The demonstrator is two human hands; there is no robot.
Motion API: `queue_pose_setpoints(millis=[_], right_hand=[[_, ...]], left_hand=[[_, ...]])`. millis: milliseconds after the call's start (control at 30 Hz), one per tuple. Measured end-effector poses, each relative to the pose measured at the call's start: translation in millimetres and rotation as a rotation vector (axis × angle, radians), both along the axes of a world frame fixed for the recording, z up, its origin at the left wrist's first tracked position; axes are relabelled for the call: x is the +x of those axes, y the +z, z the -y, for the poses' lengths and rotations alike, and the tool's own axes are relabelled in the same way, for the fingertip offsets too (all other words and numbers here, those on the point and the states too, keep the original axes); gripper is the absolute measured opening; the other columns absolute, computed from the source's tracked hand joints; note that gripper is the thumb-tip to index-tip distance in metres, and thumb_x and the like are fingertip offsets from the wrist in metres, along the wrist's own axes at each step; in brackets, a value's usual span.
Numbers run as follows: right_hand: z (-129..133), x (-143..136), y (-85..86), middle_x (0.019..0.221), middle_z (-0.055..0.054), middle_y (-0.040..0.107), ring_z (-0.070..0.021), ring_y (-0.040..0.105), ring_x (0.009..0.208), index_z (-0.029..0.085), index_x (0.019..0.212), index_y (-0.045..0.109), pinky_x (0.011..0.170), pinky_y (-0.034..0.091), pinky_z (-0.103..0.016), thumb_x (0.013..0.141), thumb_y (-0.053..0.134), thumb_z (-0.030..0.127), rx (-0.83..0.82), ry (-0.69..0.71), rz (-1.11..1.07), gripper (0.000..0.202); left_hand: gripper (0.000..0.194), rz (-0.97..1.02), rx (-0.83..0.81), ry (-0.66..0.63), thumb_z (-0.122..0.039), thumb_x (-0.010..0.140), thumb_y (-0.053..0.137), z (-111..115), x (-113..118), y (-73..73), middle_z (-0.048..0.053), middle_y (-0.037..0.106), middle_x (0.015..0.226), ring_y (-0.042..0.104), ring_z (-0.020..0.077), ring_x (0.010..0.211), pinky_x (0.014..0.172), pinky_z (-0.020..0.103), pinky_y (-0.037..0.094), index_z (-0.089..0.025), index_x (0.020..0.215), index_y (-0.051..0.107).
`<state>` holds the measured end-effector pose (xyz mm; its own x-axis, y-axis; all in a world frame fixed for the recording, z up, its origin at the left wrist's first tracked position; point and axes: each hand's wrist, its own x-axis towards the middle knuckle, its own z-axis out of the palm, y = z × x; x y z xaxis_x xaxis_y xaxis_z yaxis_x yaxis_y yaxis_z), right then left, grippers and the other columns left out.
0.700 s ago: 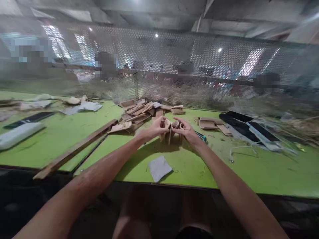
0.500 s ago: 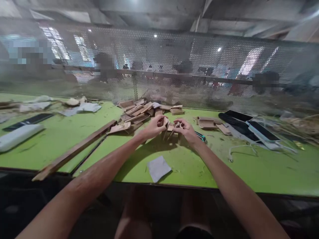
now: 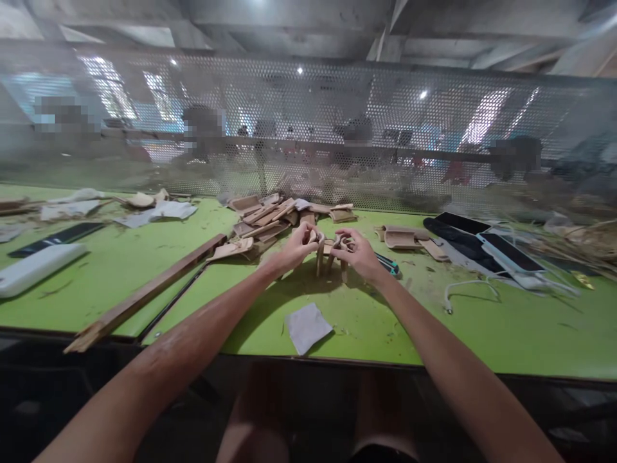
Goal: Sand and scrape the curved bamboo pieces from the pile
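Note:
Over the green table [image 3: 376,328], my left hand [image 3: 295,249] pinches a narrow curved bamboo piece [image 3: 320,258] between thumb and fingers. Its strip-like lower part hangs down toward the tabletop. Facing it, my right hand [image 3: 360,254] grips similar curved bamboo pieces [image 3: 344,271], with strips pointing downward. A small gap separates the two hands. Whether the lower ends touch the table or join each other I cannot tell. Just beyond my hands lies a pile of split bamboo pieces [image 3: 263,217]. A teal-and-black cutter [image 3: 388,264] rests beside my right hand, partly hidden by it.
A white paper square [image 3: 308,328] lies near the front edge. A long wooden stick [image 3: 149,292] slants across the left side. Split bamboo [image 3: 403,238], phones [image 3: 511,252] and a white cable [image 3: 470,283] sit at right. A perforated metal screen [image 3: 308,135] stands behind.
My hands have shifted slightly, and the bamboo pieces in them have turned so that their strips hang straighter and show more clearly. Other things on the table stay put.

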<state>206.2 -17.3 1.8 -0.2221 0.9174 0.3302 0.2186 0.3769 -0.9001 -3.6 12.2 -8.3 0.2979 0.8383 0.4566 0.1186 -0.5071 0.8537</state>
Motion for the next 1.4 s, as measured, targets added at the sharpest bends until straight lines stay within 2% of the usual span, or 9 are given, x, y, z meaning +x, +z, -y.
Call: queue_pose_setpoints(millis=[167,267,567,767,900,1100,1200,1300,1400], right_hand=[[-1.7,0.5,-2.2,0.085,0.004,0.06,-0.0158,0.058,0.077,0.024,0.11,0.053,0.069,0.046,-0.031,0.064,0.088,0.039,-0.07,-0.013,-0.14,0.06],[-2.6,4.0,-2.0,0.09,0.003,0.061,-0.0165,0.061,0.08,0.026,0.116,0.053,0.072,0.048,-0.031,0.064,0.088,0.036,-0.098,0.032,-0.165,0.064],[-2.9,9.2,-0.3,0.126,-0.008,0.07,-0.0272,0.064,0.119,0.027,0.124,0.064,0.104,0.052,-0.044,0.071,0.084,0.034,-0.158,0.103,-0.069,0.057],[-14.6,4.3,-8.5,0.112,-0.008,0.075,-0.0256,0.068,0.111,0.022,0.112,0.064,0.101,0.055,-0.043,0.075,0.079,0.05,-0.133,-0.046,-0.121,0.048],[-16.2,3.9,-9.0,0.111,-0.008,0.074,-0.0262,0.068,0.108,0.023,0.107,0.061,0.099,0.055,-0.043,0.073,0.08,0.053,-0.102,-0.087,-0.156,0.05],[-8.1,6.1,-7.5,0.115,-0.008,0.069,-0.0258,0.065,0.115,0.024,0.126,0.06,0.104,0.051,-0.042,0.073,0.082,0.048,-0.077,-0.032,-0.082,0.062],[-7.9,8.3,-7.9,0.117,-0.007,0.067,-0.0244,0.065,0.112,0.026,0.129,0.06,0.1,0.052,-0.04,0.079,0.077,0.055,-0.049,0.006,-0.09,0.06],[-11.8,10.5,-9.1,0.112,-0.006,0.067,-0.0222,0.065,0.107,0.025,0.125,0.061,0.095,0.053,-0.037,0.085,0.067,0.066,-0.046,0.023,-0.176,0.058],[-16.6,11.4,-10.8,0.099,-0.004,0.067,-0.0202,0.066,0.095,0.023,0.118,0.063,0.086,0.054,-0.034,0.084,0.064,0.072,-0.059,0.017,-0.243,0.06]], left_hand=[[0.027,-0.057,-0.005,-0.064,-0.03,0.072,0.068,-1.3,-1.1,0.9,-0.002,0.05,0.082,0.047,0.0148,0.076,0.069,0.027,0.038,-0.018,0.092,0.055],[0.024,-0.059,0.007,-0.111,-0.029,0.072,0.066,-4.9,-2.8,0.4,-0.001,0.052,0.082,0.048,0.0154,0.077,0.071,0.028,0.038,-0.017,0.091,0.058],[0.028,0.033,-0.051,-0.124,-0.041,0.084,0.066,-3.4,-2.9,-0.3,0.001,0.06,0.093,0.059,0.0173,0.087,0.081,0.031,0.052,-0.017,0.097,0.061],[0.03,-0.018,-0.04,0.004,-0.048,0.09,0.061,-9.9,2.1,-10.1,0.0,0.055,0.084,0.057,0.0155,0.079,0.07,0.028,0.052,-0.017,0.089,0.058],[0.034,0.024,-0.054,0.054,-0.044,0.087,0.065,-13.6,2.2,-15.0,0.003,0.062,0.098,0.06,0.0172,0.088,0.073,0.028,0.052,-0.017,0.107,0.06],[0.042,0.085,-0.12,-0.052,-0.027,0.073,0.066,-6.9,-2.4,-7.7,0.005,0.063,0.108,0.061,0.0198,0.099,0.083,0.031,0.052,-0.018,0.113,0.057],[0.047,0.064,-0.094,-0.085,-0.023,0.069,0.063,-2.6,-5.9,-2.7,0.006,0.062,0.112,0.059,0.022,0.106,0.091,0.035,0.051,-0.02,0.115,0.058],[0.05,0.068,-0.088,-0.167,-0.024,0.069,0.065,3.2,-7.6,2.4,0.005,0.061,0.109,0.059,0.0217,0.103,0.092,0.035,0.049,-0.021,0.119,0.058],[0.047,0.108,-0.091,-0.234,-0.033,0.078,0.068,8.0,-6.0,5.8,0.005,0.062,0.109,0.059,0.0215,0.102,0.092,0.036,0.049,-0.021,0.122,0.057]])
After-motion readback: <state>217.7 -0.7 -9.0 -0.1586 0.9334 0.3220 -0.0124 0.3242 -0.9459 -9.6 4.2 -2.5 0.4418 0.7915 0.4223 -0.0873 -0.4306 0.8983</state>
